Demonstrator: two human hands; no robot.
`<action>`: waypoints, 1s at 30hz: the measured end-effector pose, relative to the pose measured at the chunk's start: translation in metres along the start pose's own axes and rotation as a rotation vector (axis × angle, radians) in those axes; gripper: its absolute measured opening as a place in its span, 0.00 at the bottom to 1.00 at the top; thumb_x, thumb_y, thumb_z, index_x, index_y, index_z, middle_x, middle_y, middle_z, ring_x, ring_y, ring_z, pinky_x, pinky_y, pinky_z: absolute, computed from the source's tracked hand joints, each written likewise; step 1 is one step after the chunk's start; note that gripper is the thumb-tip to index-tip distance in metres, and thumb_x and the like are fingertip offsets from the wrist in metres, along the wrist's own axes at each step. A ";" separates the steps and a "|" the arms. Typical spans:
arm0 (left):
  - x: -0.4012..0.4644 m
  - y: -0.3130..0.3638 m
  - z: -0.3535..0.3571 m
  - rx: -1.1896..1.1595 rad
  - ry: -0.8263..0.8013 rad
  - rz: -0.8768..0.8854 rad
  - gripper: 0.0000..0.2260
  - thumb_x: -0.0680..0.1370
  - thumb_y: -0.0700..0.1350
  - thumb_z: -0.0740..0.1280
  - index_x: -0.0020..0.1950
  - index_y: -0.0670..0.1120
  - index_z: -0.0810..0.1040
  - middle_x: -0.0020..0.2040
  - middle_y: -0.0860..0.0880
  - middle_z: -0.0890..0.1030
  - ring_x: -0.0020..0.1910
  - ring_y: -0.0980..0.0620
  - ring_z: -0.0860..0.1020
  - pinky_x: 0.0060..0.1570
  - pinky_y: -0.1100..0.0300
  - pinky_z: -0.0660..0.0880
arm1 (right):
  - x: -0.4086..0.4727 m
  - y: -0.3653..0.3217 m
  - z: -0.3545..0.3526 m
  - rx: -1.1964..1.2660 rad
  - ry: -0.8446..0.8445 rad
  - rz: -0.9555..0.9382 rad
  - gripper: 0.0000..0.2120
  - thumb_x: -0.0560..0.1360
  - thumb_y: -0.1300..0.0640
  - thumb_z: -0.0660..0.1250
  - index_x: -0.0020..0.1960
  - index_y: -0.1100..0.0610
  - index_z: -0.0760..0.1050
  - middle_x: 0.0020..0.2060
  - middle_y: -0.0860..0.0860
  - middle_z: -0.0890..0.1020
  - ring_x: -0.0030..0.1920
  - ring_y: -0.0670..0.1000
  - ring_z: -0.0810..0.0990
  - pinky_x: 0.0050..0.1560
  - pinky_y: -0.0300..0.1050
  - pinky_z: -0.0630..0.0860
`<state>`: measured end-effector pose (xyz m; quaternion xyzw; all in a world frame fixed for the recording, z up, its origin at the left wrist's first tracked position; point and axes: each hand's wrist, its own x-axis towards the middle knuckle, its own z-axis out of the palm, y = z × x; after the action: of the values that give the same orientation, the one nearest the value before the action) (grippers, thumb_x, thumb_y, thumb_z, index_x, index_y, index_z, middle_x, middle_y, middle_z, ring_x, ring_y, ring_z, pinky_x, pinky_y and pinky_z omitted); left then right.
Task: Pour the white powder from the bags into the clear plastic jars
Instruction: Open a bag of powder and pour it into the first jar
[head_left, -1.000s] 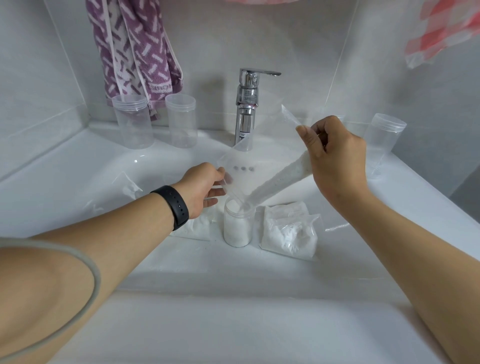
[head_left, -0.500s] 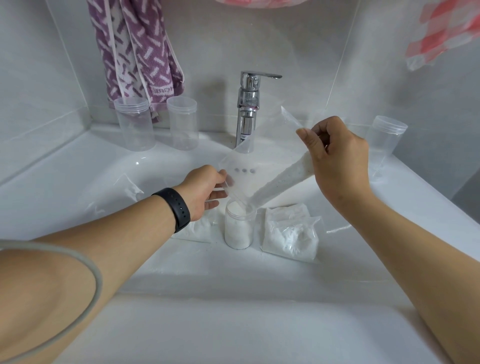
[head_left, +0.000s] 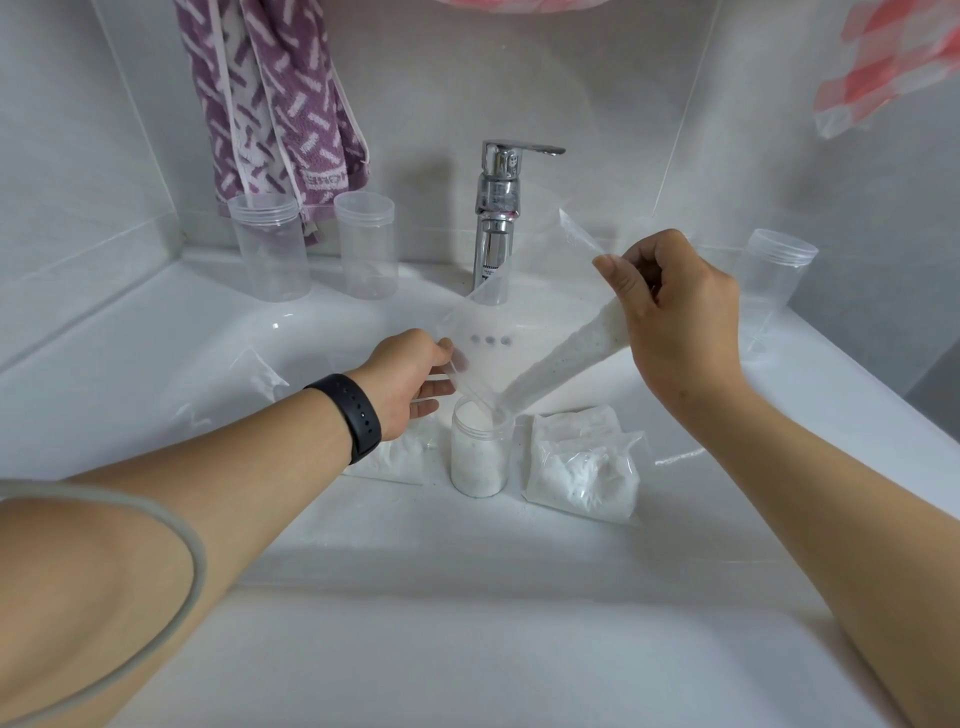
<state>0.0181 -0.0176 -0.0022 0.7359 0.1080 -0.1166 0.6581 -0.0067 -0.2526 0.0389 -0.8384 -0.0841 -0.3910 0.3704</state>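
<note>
Powder (head_left: 563, 358) sliding down a tilted clear bag (head_left: 519, 322), held mid-frame above the sink (head_left: 779, 405), lower corner tucked into the mouth of the jar (head_left: 479, 452) at centre. Jar nearly full to the rim, standing on the sink ledge. Right hand (head_left: 675, 332), at middle right, pinching the raised end of the bag; left hand (head_left: 410, 379), at centre left, gripping the lower edge beside the jar mouth, steering the flow. Step in hand, by judgement: the pour itself, close to its end for this jar. Next move likely calls for easing the tilt before overflow, then bringing over an empty jar. Full bag (head_left: 584, 467) just right of the jar, another bag (head_left: 389, 457) just left, both crowding it closely. Empty jars (head_left: 270, 254) at upper left by the wall, one more (head_left: 769, 291) at far right. Faucet (head_left: 496, 218) close behind the lifted bag; open room mostly toward the bottom of the frame.
</note>
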 end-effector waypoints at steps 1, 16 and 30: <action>0.000 0.000 0.000 -0.001 0.000 -0.001 0.15 0.84 0.46 0.60 0.41 0.47 0.81 0.48 0.50 0.81 0.51 0.49 0.80 0.49 0.56 0.72 | 0.000 0.000 0.000 0.001 0.000 -0.002 0.14 0.80 0.46 0.68 0.47 0.56 0.75 0.34 0.46 0.75 0.35 0.44 0.73 0.35 0.31 0.65; 0.001 -0.001 -0.001 -0.005 0.001 -0.017 0.15 0.84 0.45 0.60 0.41 0.47 0.81 0.50 0.49 0.81 0.51 0.49 0.80 0.50 0.56 0.73 | 0.000 0.002 0.000 0.009 -0.033 0.003 0.12 0.79 0.47 0.70 0.49 0.56 0.76 0.36 0.51 0.79 0.37 0.47 0.74 0.38 0.35 0.68; 0.000 0.000 -0.001 -0.015 0.000 -0.023 0.14 0.84 0.45 0.60 0.43 0.47 0.81 0.49 0.49 0.80 0.50 0.49 0.80 0.56 0.54 0.74 | 0.000 0.002 0.000 0.002 -0.040 0.005 0.09 0.80 0.48 0.70 0.50 0.54 0.75 0.36 0.49 0.78 0.37 0.45 0.75 0.36 0.32 0.67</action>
<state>0.0182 -0.0165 -0.0025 0.7295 0.1174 -0.1235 0.6624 -0.0054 -0.2540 0.0374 -0.8459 -0.0897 -0.3730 0.3706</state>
